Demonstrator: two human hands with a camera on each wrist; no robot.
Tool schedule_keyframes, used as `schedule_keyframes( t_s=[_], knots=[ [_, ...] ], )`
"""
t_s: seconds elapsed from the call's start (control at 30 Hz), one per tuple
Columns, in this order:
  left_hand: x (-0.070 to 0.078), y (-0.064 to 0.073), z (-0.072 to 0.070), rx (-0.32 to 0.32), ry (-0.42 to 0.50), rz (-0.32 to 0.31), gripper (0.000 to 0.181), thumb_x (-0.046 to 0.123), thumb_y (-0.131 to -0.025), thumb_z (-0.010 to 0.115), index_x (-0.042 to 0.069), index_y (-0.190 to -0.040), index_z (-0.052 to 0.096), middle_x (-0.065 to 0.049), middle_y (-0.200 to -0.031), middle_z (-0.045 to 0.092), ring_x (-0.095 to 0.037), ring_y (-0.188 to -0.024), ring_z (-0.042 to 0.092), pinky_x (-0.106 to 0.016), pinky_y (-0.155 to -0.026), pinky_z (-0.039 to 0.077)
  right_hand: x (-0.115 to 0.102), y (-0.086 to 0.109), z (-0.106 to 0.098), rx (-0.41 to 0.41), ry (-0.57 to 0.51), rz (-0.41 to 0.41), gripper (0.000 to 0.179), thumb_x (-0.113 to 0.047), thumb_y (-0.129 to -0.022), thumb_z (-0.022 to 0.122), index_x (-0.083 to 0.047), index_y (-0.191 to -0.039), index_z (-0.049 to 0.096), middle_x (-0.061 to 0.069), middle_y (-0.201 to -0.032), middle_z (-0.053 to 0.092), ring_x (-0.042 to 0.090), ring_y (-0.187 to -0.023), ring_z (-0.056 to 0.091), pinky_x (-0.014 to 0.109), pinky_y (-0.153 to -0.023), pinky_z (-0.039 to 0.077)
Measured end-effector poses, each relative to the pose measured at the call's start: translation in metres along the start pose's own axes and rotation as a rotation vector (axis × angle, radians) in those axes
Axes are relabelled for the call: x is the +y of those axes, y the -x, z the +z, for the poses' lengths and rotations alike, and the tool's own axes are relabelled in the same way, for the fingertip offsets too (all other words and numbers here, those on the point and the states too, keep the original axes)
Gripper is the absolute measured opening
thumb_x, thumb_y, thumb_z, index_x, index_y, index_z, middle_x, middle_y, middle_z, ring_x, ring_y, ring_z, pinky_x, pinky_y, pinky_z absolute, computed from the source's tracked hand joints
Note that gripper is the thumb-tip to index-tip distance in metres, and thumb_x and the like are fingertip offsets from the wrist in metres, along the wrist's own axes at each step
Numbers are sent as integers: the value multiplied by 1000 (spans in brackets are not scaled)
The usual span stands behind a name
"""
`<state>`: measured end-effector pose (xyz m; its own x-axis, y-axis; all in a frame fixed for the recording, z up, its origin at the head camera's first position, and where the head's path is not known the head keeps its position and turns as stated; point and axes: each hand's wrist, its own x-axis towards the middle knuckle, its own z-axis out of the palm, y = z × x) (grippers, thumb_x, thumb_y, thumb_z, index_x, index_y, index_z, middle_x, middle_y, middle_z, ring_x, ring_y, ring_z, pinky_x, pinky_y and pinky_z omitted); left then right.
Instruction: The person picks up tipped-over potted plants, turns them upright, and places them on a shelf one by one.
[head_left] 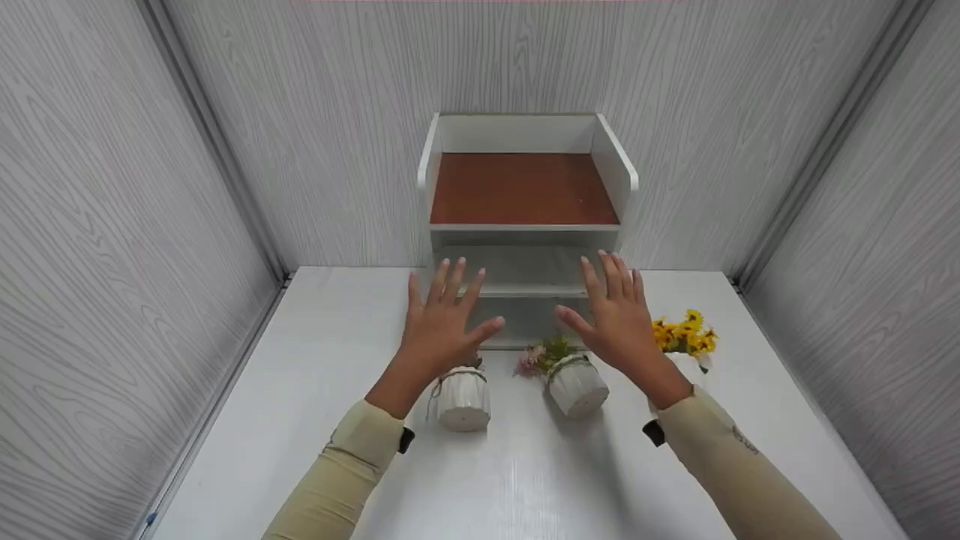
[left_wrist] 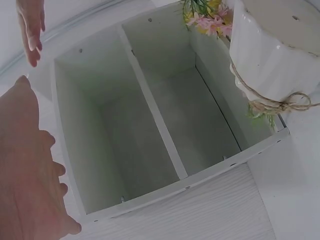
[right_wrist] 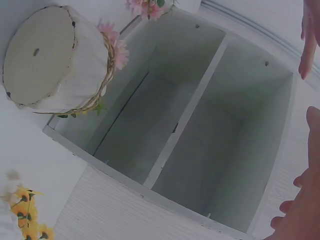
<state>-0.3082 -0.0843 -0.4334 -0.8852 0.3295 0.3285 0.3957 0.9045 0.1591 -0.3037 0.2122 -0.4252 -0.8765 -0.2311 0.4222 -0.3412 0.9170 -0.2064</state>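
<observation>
Both hands are raised in front of a white shelf unit (head_left: 525,293), fingers straight and spread, palms holding nothing. My left hand (head_left: 439,330) is above and just beyond a white flowerpot (head_left: 463,401) tied with twine, its base facing me and its flowers mostly hidden by the hand. Nearest to my right hand (head_left: 621,326) is a second white pot (head_left: 579,390), tipped over with its pink flowers (head_left: 531,361) pointing toward the shelf. Beside the right wrist, yellow flowers (head_left: 686,332) sit in another white pot, partly hidden by the forearm.
The shelf unit has a brown top board (head_left: 525,187) with raised sides and two open compartments below, split by a thin shelf (left_wrist: 152,105). It stands at the back of the white table (head_left: 517,487). Grey wood-grain panels (head_left: 360,135) enclose the table at the back and sides.
</observation>
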Motion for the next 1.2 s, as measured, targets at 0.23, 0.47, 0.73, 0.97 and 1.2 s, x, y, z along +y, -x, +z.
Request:
schedule_keyframes(
  t_s=[0.23, 0.47, 0.73, 0.97, 1.2],
  knots=[
    [-7, -13, -8, 92, -21, -24, 91, 77, -96, 28, 20, -164, 4, -7, -171, 4, -28, -158, -1, -66, -121, -6, 4, 4, -3, 42, -13, 11, 85, -63, -97, 51, -15, -161, 21, 15, -167, 15, 36, -155, 12, 58, -125, 3],
    [-18, -28, -14, 225, 15, -51, 88, 70, -99, 36, 14, -163, 13, -12, -168, 16, -31, -155, 12, -63, -123, -1, 8, 9, -11, 42, -27, 47, 86, -65, -97, 50, -17, -162, 21, 17, -165, 17, 37, -153, 15, 58, -125, 6],
    [-29, -36, -16, 244, 110, -96, 91, 67, -99, 39, 8, -162, 12, -14, -167, 16, -31, -153, 16, -54, -125, 11, 17, 28, -11, 52, -54, 90, 91, -68, -94, 53, -14, -161, 23, 16, -165, 18, 38, -152, 18, 60, -122, 18],
    [-38, -48, -21, 278, 287, -156, 94, 69, -99, 39, 6, -162, 9, -16, -166, 17, -32, -153, 21, -54, -124, 20, 30, 48, -3, 118, -77, 113, 89, -59, -93, 63, -11, -160, 28, 19, -163, 23, 41, -150, 24, 62, -118, 27],
    [-44, -62, -24, 295, 437, -206, 95, 68, -98, 42, 6, -162, 10, -17, -165, 20, -34, -150, 28, -58, -114, 36, 48, 68, 9, 84, -110, 159, 88, -58, -94, 62, -8, -159, 29, 21, -162, 24, 43, -148, 26, 64, -116, 28]
  ],
)
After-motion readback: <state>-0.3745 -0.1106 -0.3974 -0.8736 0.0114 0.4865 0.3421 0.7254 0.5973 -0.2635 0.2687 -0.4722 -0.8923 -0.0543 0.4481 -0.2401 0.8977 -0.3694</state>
